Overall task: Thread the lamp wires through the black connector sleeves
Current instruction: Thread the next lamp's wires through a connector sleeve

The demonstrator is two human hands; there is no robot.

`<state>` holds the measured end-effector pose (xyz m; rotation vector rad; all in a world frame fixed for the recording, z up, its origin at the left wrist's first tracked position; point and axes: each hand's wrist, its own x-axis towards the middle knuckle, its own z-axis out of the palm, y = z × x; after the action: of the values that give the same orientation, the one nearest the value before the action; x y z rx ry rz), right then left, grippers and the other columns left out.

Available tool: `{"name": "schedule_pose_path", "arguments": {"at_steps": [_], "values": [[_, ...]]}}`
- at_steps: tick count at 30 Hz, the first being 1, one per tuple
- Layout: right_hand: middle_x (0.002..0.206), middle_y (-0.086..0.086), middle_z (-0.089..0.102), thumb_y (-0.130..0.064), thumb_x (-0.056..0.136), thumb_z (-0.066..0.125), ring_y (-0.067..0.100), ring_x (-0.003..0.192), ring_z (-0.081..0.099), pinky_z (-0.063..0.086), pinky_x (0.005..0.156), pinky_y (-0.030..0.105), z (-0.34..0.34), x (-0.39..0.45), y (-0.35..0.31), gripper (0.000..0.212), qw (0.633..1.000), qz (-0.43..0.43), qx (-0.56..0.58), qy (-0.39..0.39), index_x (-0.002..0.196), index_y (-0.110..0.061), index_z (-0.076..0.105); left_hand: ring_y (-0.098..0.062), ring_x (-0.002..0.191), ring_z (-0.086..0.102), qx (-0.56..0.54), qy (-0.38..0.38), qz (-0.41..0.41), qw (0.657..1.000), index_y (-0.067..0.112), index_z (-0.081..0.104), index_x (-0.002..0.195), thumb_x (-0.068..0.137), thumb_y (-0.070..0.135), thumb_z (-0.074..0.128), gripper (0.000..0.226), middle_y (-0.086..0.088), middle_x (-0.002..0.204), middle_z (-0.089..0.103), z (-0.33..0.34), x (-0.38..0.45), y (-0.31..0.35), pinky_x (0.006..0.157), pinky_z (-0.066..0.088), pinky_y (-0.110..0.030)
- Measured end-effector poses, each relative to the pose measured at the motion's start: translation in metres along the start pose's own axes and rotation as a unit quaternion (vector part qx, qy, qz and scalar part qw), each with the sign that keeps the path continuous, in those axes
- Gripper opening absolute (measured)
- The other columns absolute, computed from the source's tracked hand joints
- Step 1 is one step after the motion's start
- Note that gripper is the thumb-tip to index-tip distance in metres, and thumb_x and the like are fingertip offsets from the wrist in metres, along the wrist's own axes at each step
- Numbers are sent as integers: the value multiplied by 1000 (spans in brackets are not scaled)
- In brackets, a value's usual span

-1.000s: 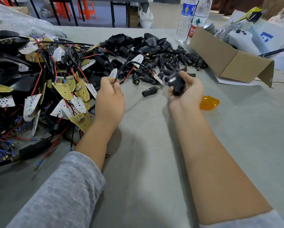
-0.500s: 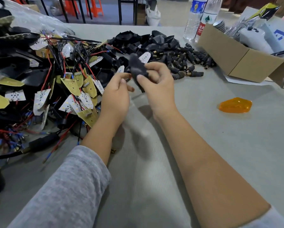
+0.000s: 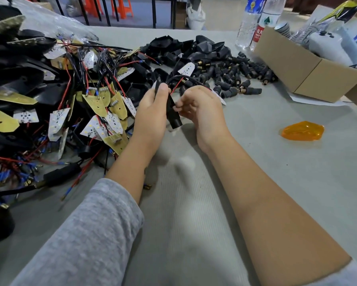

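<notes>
— Sleeve (image 3: 173, 112) first: where is it?

— Between the two hands, above the grey table (image 3: 256, 182), just in front of the pile of lamp boards (image 3: 103, 104). It is a black tapered piece, and its long axis runs on a slant: the wide end is up by the left thumb, the narrow round end points down and toward the person.

— Who holds it?

— The left hand (image 3: 152, 112) grips the upper part, thumb curled over the top. The right hand (image 3: 200, 108) pinches its side with curled fingertips, touching it from the right.

— And the wires?

— A black wire and a red wire (image 3: 176, 84) come up out of the top end beside the left thumb and arc over to the right, above the right hand. Whether they already pass all the way through I cannot tell; the lower mouth shows no wire ends.

— So what does the next move turn on?

— On that axis, I think. The wires must travel along it, from the upper end down to the lower mouth. The right hand sits nearer that lower end, so it seems better placed to draw them out.
</notes>
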<state>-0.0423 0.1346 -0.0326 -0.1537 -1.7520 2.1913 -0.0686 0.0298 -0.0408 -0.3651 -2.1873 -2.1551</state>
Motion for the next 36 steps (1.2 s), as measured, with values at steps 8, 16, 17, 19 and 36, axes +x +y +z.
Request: {"name": "schedule_pose_path", "arguments": {"at_steps": [8,16,17,19,36], "values": [[57,0,47,-22,98,53,11,48,44,37,51,21,-2,5,3,22,997,44,-58,6,84,-11,65,-22,79,46,-79,-34,-9,996,10,59,92,86,47,42,41,-12,86,51,-2,-4,7,77,39,-40],[58,-5,28,-23,99,55,12,53,24,24,56,26,-9,5,-2,22,997,35,61,-22,86,-20,73,-23,77,53,-95,-106,39,989,-1,61,85,90,38,45,42,-11,77,57,-2,-11,9,74,43,-37],[58,-6,30,-23,99,55,11,52,26,26,55,24,-11,5,-3,19,997,34,63,-24,92,-18,72,-22,76,53,-92,-114,44,988,2,61,84,92,34,43,38,-9,76,58,-2,-12,9,74,43,-36],[58,-5,35,-22,99,55,10,52,31,31,55,21,-13,6,-4,18,997,35,62,-22,92,-15,70,-20,73,52,-67,-121,50,989,0,60,84,93,33,42,39,-8,74,56,-1,-13,8,70,43,-34],[63,2,49,-14,102,44,13,53,46,42,52,26,-15,12,-12,22,960,-112,-40,252,81,-17,48,-39,69,48,136,-17,109,985,-7,51,79,83,46,39,54,-26,71,49,5,-14,11,63,43,-56]]}}
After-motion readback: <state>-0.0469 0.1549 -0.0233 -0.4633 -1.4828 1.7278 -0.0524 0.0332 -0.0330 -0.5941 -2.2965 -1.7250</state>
